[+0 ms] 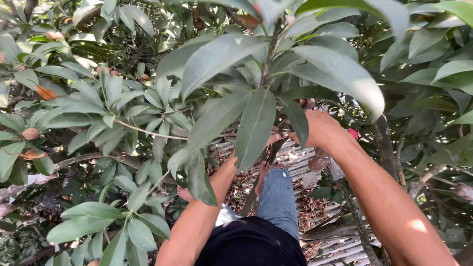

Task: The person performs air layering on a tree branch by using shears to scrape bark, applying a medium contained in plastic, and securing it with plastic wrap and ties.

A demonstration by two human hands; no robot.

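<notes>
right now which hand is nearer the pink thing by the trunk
Right. The right hand is just left of the pink thing, nearly touching it. The left hand, mostly hidden by leaves, is farther left.

a leafy green twig (268, 64) (long drooping leaves) stands upright.

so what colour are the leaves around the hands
Green, dusty-looking leaves; head view, the only one, shows them.

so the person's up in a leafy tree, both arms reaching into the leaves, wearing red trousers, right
Not quite. The head view shows blue jeans, not red trousers. The rest holds: the person is up among the green leaves of a tree, and both arms reach into the foliage, the right hand partly showing and the left hand hidden behind the leaves.
</notes>
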